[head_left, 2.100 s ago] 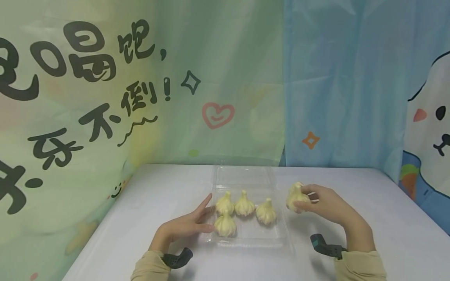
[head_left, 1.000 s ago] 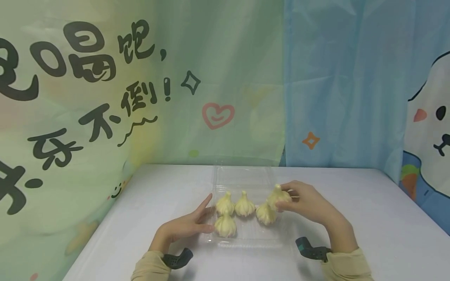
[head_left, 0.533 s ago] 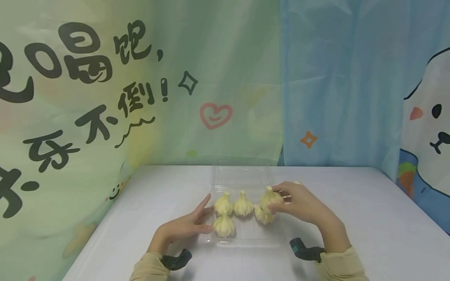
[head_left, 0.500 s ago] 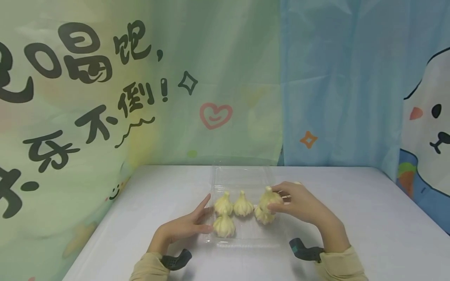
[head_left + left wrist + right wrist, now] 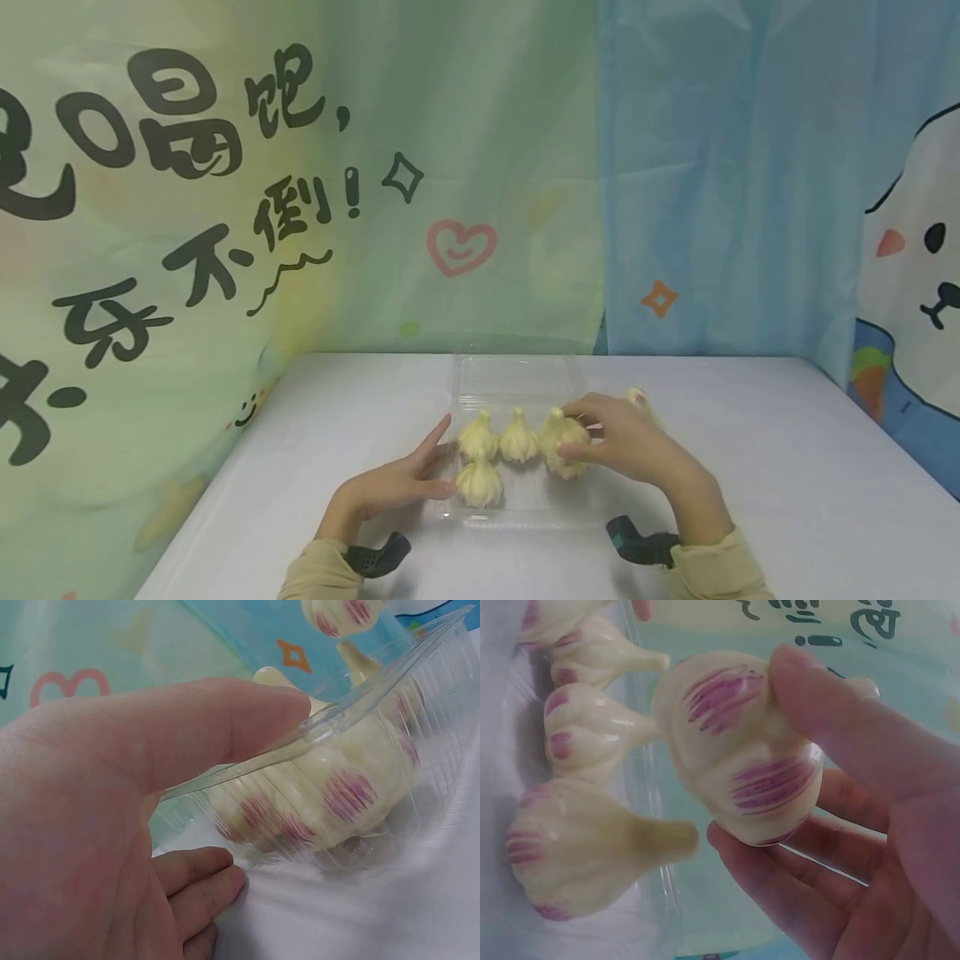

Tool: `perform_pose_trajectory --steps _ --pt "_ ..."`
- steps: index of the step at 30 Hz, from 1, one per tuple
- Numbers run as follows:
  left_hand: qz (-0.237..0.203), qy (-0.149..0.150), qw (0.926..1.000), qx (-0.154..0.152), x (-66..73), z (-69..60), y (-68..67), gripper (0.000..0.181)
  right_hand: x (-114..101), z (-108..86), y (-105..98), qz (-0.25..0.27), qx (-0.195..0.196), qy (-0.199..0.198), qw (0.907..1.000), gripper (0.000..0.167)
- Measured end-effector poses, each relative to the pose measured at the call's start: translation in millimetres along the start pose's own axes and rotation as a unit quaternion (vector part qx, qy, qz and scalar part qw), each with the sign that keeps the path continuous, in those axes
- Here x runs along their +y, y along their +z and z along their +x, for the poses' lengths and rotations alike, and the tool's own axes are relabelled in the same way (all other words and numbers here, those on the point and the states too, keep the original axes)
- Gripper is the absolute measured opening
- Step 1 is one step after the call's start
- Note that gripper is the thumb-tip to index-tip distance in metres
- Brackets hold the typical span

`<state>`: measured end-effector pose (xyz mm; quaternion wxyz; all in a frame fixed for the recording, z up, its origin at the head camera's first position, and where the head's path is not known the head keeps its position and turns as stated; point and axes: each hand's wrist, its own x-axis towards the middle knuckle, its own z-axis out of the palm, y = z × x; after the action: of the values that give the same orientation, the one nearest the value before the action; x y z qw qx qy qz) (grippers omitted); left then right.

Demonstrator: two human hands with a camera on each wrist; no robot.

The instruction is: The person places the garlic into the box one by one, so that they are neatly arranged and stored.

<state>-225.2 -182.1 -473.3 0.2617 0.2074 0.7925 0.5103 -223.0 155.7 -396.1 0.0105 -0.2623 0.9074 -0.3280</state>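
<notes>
A clear plastic box with its lid raised at the back holds several garlic bulbs, pale with purple streaks. My left hand lies against the box's left side; in the left wrist view its thumb rests on the rim and the other fingers are near the tabletop. Over the right part of the box, my right hand grips a garlic bulb between thumb and fingers. This bulb is above another garlic bulb in the box and partly covers it in the head view.
Another garlic bulb is partly hidden behind my right hand, on the white table to the right of the box. A printed curtain hangs behind the table's far edge. Each wrist wears a dark device.
My right hand has carried its garlic bulb leftward from beside the box to over its right part. The garlic bulb behind that hand has come into view. The left hand stays put.
</notes>
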Motion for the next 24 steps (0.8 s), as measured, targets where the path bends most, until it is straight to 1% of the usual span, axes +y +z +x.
perform_pose_trajectory --steps 2,5,11,17,22,24 --pt "-0.003 -0.001 1.0 -0.001 0.4 0.2 0.3 0.101 0.0 1.0 2.1 0.007 -0.009 -0.008 0.9999 0.059" --pt "-0.007 -0.003 1.0 -0.003 -0.5 0.3 0.9 0.101 -1.1 2.0 4.8 0.008 -0.02 -0.009 0.9997 0.06" --pt "-0.011 0.002 0.9999 -0.007 -2.3 -0.3 1.7 0.1 -6.3 3.8 9.2 -0.019 -0.036 -0.014 0.9991 0.059" --pt "-0.009 0.0 0.9999 -0.005 -1.3 -1.3 1.7 0.099 -8.8 8.5 15.2 -0.051 -0.046 -0.023 0.9974 0.056" --pt "-0.007 0.001 1.0 -0.004 -0.9 -1.3 1.5 0.099 -9.4 12.2 20.1 -0.058 -0.059 -0.032 0.996 0.055" --pt "-0.008 0.001 1.0 -0.004 -1.5 -0.8 1.0 0.099 -10.4 13.1 21.3 -0.057 -0.061 -0.041 0.9957 0.056"
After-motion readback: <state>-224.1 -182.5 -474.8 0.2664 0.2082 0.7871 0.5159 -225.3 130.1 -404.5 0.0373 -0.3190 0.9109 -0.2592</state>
